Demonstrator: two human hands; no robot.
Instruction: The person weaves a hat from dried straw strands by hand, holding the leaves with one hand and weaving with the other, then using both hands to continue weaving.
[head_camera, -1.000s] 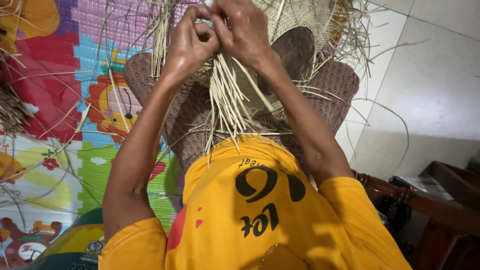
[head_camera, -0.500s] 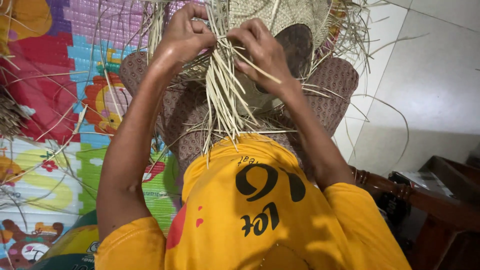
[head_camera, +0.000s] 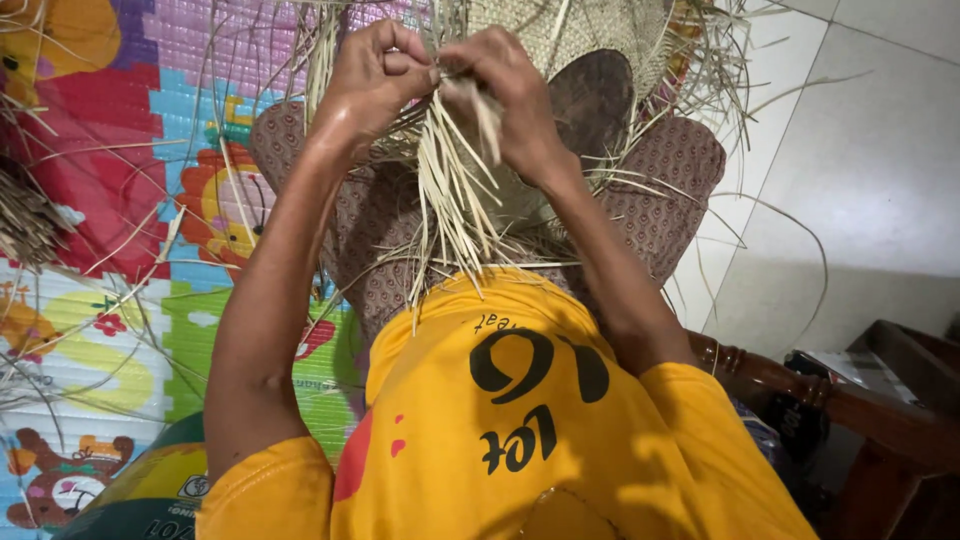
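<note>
Both hands work at the edge of a half-woven straw mat that rests across the person's knees, above the brown patterned trousers. The left hand is clenched around a pinch of straw strips, thumb pressed against curled fingers. The right hand is closed on the same bundle from the other side, its fingertips meeting the left hand's at the weave.

Half a second ago the two hands were apart, with a clear gap of loose strips between them and the right hand lower and further right. Now the right hand has come up and in, so the knuckles nearly touch. A second ago they were likewise close together, so the hands have parted and closed again. The loose strips hang down from the grip in much the same fan as before, their ends reaching the collar of the yellow shirt.

The mat itself has not shifted on the knees. The coloured play mat on the floor to the left, scattered with stray straws, lies as it did, and the dark wooden furniture at lower right is unchanged.
</note>
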